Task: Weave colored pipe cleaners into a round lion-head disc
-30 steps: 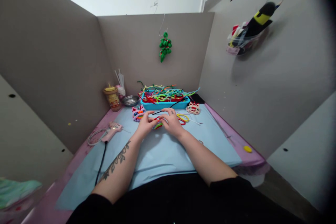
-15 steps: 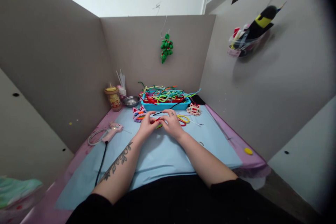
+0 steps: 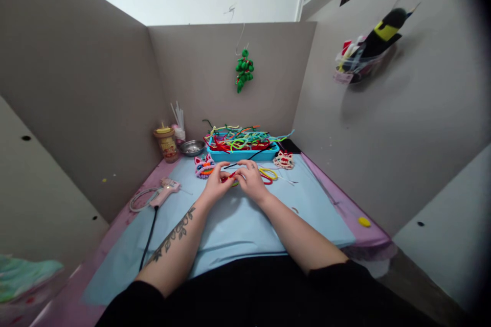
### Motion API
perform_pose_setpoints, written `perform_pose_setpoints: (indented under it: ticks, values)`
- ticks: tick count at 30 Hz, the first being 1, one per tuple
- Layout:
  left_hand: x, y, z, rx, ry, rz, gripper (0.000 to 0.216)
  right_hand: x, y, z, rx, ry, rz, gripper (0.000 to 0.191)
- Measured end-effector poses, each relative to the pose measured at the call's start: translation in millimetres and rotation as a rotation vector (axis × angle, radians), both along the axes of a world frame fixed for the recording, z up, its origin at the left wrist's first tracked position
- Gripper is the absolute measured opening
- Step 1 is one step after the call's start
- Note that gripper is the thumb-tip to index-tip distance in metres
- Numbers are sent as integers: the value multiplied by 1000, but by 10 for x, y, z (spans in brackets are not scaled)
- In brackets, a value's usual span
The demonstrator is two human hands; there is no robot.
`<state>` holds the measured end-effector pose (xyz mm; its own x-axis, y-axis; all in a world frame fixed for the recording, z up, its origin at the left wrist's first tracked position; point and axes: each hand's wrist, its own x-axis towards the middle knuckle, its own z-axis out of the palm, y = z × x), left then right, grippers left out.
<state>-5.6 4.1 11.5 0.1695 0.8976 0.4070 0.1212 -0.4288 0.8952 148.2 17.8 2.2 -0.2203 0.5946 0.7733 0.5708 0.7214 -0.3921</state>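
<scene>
My left hand (image 3: 215,185) and my right hand (image 3: 251,182) meet over the blue table cover, fingertips close together. Pinched between them is a short red pipe cleaner (image 3: 232,175), mostly covered by the fingers. A bit of yellow-green shows just under the fingertips. To the right of my right hand lie yellow and red loops (image 3: 269,176), partly hidden by it. A black pipe cleaner (image 3: 231,166) lies just beyond the fingers. Beside my left hand sits a purple, pink and orange animal-face piece (image 3: 204,166); a cream and red one (image 3: 284,160) lies right of the tray.
A blue tray (image 3: 242,155) heaped with coloured pipe cleaners stands at the back. On the left are a pink glue gun (image 3: 165,193) with its cord, a metal bowl (image 3: 192,147) and a lidded cup (image 3: 166,145). A yellow disc (image 3: 364,222) lies right. Grey partitions enclose the table.
The fingertips have shifted slightly around the red pipe cleaner, and more red shows by my left hand. The whole view has moved a little; everything else stays in place.
</scene>
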Motion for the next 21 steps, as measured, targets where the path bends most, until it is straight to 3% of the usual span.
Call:
perform_pose_setpoints:
  ticks: [4,9,21]
  values:
    - [19,32,-6,-48,-127,60,55,3,10,8,-19,175,-10,11]
    - [7,119,-81,8,-232,179,55,-10,1,11,-91,305,-33,7]
    - [98,153,-183,-28,-376,54,52,-114,7,-52,-115,316,0,7]
